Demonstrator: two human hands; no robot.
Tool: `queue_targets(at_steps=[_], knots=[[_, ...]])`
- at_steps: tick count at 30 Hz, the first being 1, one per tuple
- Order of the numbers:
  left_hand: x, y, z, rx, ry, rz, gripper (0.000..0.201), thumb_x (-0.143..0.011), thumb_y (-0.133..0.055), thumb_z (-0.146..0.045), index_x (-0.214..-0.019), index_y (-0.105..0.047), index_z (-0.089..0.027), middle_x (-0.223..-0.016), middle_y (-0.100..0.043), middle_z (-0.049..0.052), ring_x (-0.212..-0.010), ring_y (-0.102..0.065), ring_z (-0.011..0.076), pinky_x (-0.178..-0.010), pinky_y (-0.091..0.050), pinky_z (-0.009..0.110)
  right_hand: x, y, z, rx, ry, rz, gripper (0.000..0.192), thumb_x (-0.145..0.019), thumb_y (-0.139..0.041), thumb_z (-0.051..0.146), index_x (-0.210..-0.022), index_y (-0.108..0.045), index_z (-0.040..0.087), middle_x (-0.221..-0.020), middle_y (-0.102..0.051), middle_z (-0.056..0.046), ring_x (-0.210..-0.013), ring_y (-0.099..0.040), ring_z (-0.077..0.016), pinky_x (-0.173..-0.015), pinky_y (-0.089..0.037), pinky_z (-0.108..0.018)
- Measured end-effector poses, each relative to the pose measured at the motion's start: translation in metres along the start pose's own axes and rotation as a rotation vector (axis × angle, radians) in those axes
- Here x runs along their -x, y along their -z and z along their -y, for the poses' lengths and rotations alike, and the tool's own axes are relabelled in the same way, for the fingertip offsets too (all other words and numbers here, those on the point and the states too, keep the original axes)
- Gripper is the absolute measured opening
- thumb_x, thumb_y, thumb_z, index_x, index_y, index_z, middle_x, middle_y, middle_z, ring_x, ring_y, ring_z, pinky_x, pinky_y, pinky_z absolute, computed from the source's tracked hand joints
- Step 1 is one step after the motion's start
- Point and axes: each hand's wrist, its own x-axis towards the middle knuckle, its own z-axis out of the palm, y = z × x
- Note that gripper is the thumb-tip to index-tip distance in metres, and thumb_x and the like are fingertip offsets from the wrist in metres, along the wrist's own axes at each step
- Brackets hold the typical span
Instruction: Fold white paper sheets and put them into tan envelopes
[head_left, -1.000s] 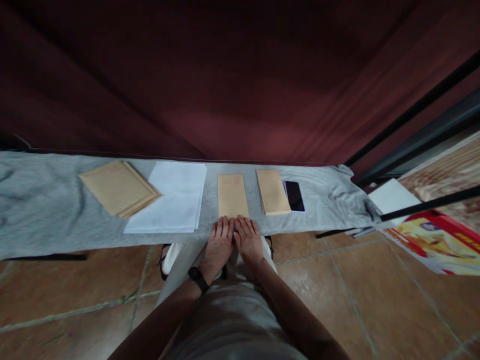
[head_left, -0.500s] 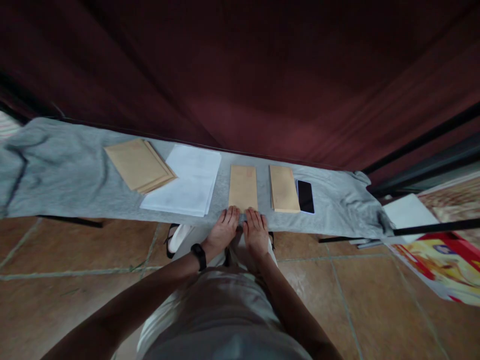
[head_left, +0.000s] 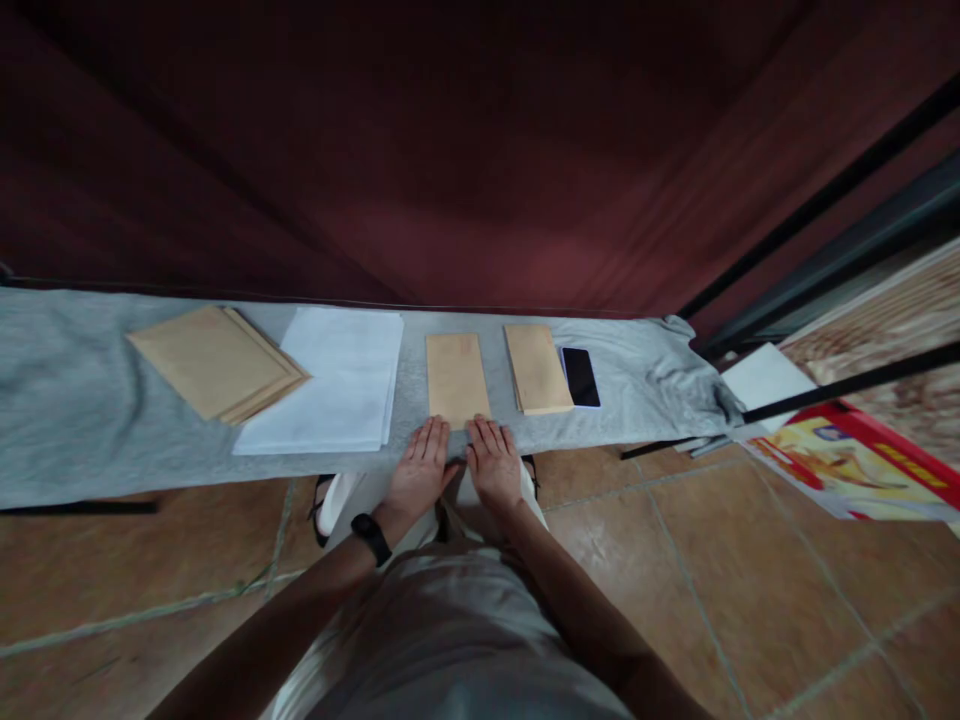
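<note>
A brown paper envelope [head_left: 457, 375] lies flat on the grey cloth in front of me, with faint red print near its far edge. My left hand [head_left: 421, 465], with a black band on the wrist, rests its outstretched fingers on the envelope's near left corner. On the near right corner lie the extended fingers of my right hand [head_left: 493, 462]. Both palms face down. To the left sits a stack of white paper [head_left: 330, 375], partly under a fanned pile of brown envelopes [head_left: 210, 360]. On the right is another stack of envelopes [head_left: 536, 370].
A dark-screened phone [head_left: 581, 377] lies beside the right stack. The grey cloth [head_left: 637, 380] covers a narrow bench against a dark red curtain [head_left: 450, 220]. Black metal bars [head_left: 847, 388] and a red and yellow box [head_left: 855, 465] are at the right, above a tiled floor.
The camera view has turned, so the bench items appear further left. My hands have spread slightly apart along the envelope's near edge, staying on its corners.
</note>
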Motion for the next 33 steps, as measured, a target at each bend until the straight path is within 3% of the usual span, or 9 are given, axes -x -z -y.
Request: queue_targets(at_steps=[8,13,16,25,33], knots=[[-0.004,0.005,-0.005,0.016,0.047,0.002,0.067,-0.099,-0.046,-0.042,-0.149,-0.041,0.002,-0.156,-0.042,0.028,-0.15,-0.034,0.0353,-0.122,-0.03,0.05,0.001,-0.001,-0.001,-0.031,-0.018,0.008,0.051,-0.107,-0.038,0.032,-0.155,-0.04,0.016,-0.159,-0.044,-0.01,-0.148,-0.036,-0.025,-0.123,-0.024,-0.047],[-0.008,0.007,-0.009,0.033,-0.035,0.048,0.064,-0.098,-0.044,-0.033,-0.156,-0.033,-0.008,-0.163,-0.035,0.017,-0.155,-0.025,0.0285,-0.125,-0.025,0.051,0.001,-0.003,0.0,-0.045,-0.028,0.015,0.051,-0.107,-0.037,0.031,-0.155,-0.04,0.016,-0.159,-0.044,-0.01,-0.148,-0.036,-0.0255,-0.124,-0.022,-0.049],[-0.009,0.008,-0.01,0.029,-0.062,0.061,0.063,-0.098,-0.043,-0.031,-0.156,-0.034,-0.007,-0.163,-0.035,0.016,-0.155,-0.024,0.0268,-0.126,-0.024,0.048,0.001,-0.003,0.0,-0.051,-0.024,0.017,0.051,-0.107,-0.037,0.031,-0.155,-0.041,0.016,-0.159,-0.044,-0.01,-0.149,-0.036,-0.0243,-0.125,-0.021,-0.048],[-0.001,0.005,-0.002,0.016,0.045,-0.04,0.061,-0.102,-0.04,-0.042,-0.147,-0.047,-0.002,-0.152,-0.049,0.024,-0.145,-0.043,0.0321,-0.119,-0.037,0.047,0.004,-0.001,-0.006,-0.049,-0.046,-0.036,0.05,-0.107,-0.038,0.031,-0.154,-0.043,0.015,-0.157,-0.047,-0.01,-0.147,-0.04,-0.0242,-0.123,-0.026,-0.046],[-0.016,0.02,-0.002,0.022,0.205,-0.133,0.044,-0.102,-0.039,-0.039,-0.127,-0.063,-0.012,-0.131,-0.066,0.019,-0.121,-0.061,0.0337,-0.101,-0.049,0.049,0.004,-0.002,0.0,-0.035,-0.07,-0.079,0.049,-0.106,-0.04,0.03,-0.152,-0.046,0.014,-0.156,-0.048,-0.01,-0.146,-0.041,-0.0267,-0.122,-0.028,-0.048]])
